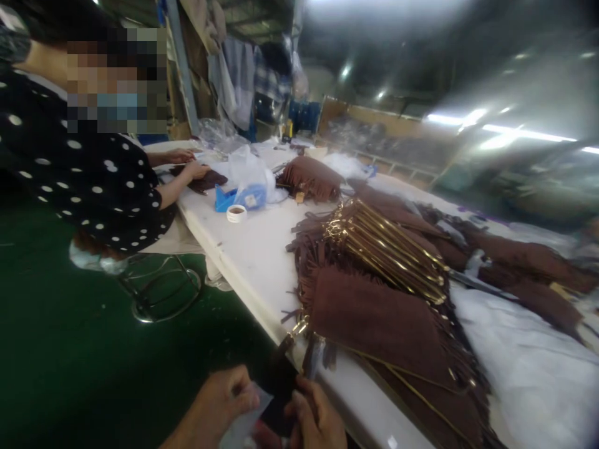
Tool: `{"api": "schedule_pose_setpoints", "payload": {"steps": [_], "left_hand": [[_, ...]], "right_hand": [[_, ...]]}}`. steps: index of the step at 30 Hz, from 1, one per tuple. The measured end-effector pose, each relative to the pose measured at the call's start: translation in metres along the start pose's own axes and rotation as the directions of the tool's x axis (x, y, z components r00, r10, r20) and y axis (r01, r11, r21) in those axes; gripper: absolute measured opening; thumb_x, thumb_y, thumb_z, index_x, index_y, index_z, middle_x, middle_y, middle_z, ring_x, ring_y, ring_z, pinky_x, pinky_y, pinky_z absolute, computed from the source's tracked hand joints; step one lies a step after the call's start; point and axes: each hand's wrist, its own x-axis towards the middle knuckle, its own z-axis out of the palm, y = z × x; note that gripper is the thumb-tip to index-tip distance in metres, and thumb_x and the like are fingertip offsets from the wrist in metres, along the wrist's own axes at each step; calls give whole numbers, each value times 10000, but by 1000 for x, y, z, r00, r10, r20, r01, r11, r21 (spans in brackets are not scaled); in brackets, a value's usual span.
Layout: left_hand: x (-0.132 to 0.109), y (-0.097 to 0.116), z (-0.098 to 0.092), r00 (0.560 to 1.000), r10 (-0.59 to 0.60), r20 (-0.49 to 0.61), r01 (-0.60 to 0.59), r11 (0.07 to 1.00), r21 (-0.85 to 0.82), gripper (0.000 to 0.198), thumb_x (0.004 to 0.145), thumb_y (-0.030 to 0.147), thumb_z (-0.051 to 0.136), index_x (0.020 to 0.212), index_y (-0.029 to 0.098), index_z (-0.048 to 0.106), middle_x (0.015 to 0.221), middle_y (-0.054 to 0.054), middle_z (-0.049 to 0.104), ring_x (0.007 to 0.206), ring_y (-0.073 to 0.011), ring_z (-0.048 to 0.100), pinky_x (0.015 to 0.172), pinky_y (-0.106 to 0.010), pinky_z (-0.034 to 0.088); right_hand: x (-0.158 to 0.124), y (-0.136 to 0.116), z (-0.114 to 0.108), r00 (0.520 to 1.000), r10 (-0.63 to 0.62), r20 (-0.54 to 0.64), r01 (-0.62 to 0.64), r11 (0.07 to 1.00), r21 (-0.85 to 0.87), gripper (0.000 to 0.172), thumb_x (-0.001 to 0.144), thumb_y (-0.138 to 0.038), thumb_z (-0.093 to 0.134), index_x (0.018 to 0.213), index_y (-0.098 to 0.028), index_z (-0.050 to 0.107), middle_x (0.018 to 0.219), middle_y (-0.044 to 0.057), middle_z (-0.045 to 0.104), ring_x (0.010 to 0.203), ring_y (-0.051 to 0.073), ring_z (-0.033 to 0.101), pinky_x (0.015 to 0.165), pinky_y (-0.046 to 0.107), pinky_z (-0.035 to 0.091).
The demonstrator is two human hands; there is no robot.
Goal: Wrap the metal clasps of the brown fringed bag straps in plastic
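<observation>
- A thin, whitish, translucent sheet [243, 419] hangs limp in front of the white, smooth-topped table [255, 265], beside a dark, flat, blurred piece [279, 415].
- On the table lies a matte brown, suede-like fringed panel [374, 308], roughly rectangular, next to a row of shiny, slender gold metal bars [397, 249].
- Your left hand [224, 405], below the table's near edge, pinches the sheet between thumb and bent forefinger.
- Your right hand [316, 415], nearer the table, curls its fingers at the dark piece; blur hides whether they grip it.
</observation>
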Motion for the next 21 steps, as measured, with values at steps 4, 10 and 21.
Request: {"api": "schedule_pose_setpoints", "payload": {"steps": [4, 10, 21], "left_hand": [[12, -5, -4, 999, 25, -49, -21, 997, 70, 289, 746, 401, 648, 630, 169, 522, 619, 31, 496, 615, -146, 443, 574, -248, 306], [15, -11, -12, 998, -31, -53, 29, 998, -52, 284, 794, 388, 613, 637, 161, 544, 614, 24, 500, 608, -143, 450, 552, -240, 311], [18, -35, -41, 997, -76, 30, 77, 997, -15, 300, 897, 366, 521, 765, 131, 654, 729, -24, 640, 682, -168, 553, 642, -259, 379]], "right_hand": [[19, 3, 24, 999, -21, 48, 22, 999, -29, 651, 823, -640, 548, 1251, -151, 593, 664, 18, 686, 373, 132, 526, 375, 237, 381], [38, 4, 50, 1000, -3, 29, 7, 993, -119, 620, 816, -631, 569, 1215, -159, 611, 660, -3, 669, 565, 197, 629, 529, 280, 456], [57, -8, 74, 996, 18, 86, -5, 989, -149, 391, 849, -557, 582, 950, -207, 722, 987, 84, 736, 1009, 305, 642, 934, 392, 410]]}}
